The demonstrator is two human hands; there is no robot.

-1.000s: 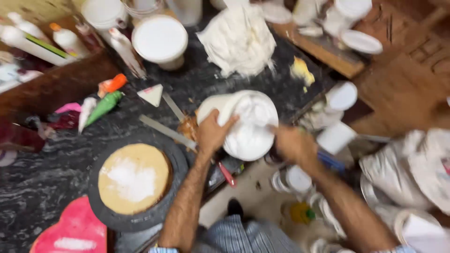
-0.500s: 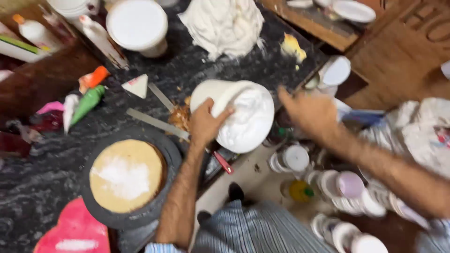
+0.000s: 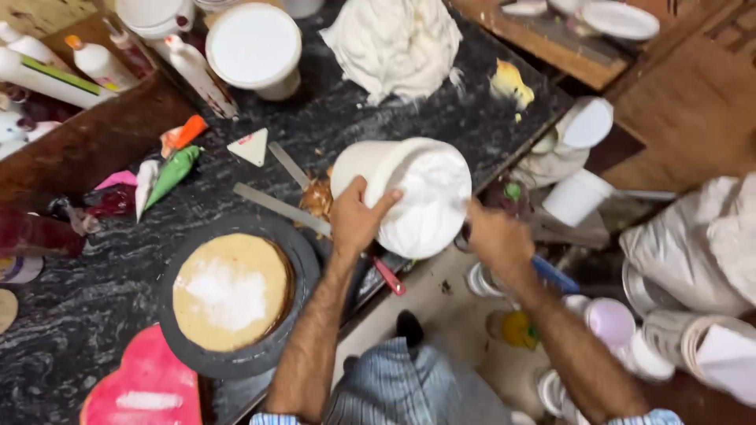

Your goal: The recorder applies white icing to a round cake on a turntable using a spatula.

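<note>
My left hand (image 3: 358,222) grips the side of a white bucket (image 3: 409,193) full of white cream, tilted on its side at the edge of a black stone counter (image 3: 94,299). My right hand (image 3: 496,240) sits at the bucket's lower right rim, fingers curled; whether it holds a tool is hidden. To the left, a round sponge cake layer (image 3: 232,290) with a patch of white cream lies on a dark turntable (image 3: 303,267).
Long metal spatulas (image 3: 279,208), piping bags (image 3: 169,177), a lidded white tub (image 3: 253,49) and a heap of cream (image 3: 394,43) lie on the counter. A pink heart board (image 3: 146,389) is at the lower left. Tubs, lids and sacks crowd the floor on the right.
The view has shifted and the bucket now tips more toward me. My right hand has come from beside the bucket down to its lower right rim.
</note>
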